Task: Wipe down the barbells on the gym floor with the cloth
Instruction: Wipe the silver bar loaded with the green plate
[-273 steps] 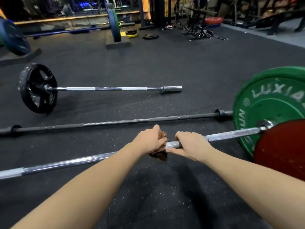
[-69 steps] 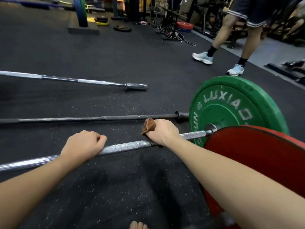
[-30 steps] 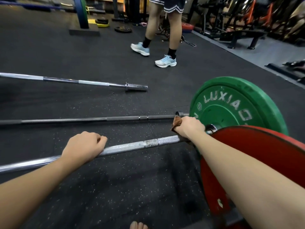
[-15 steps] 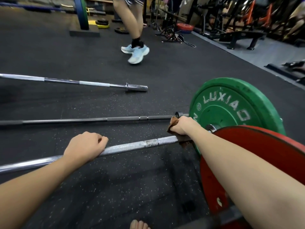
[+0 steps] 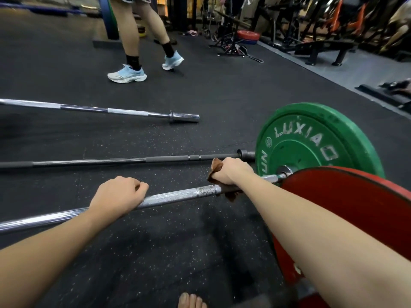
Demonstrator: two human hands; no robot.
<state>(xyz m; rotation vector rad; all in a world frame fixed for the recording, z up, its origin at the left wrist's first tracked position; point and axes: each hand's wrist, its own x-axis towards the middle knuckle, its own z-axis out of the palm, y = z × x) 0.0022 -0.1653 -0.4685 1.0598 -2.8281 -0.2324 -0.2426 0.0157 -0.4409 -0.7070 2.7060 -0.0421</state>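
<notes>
**Dim gym floor, overhead glints, wide-angle stretch**

The light is low and falls from above. Bright streaks run along the near knurled chrome steel barbell (image 5: 178, 194) and the farther silver barbell (image 5: 124, 112), while the black speckled rubber floor (image 5: 222, 96) stays dark. A soft shadow pools beneath the near bar and swallows the hanging corner of the brown cloth (image 5: 216, 168). The round red weight plate (image 5: 355, 207) and the right forearm (image 5: 333, 252) smear and stretch toward the lower edge. The machines (image 5: 322, 23) at top right are blurred, and the long bars bow slightly.

The nearest barbell (image 5: 178, 195) was shiny metal with rough knurling, the cloth (image 5: 216, 168) brown and soft, the floor (image 5: 155, 252) matt speckled rubber.
</notes>
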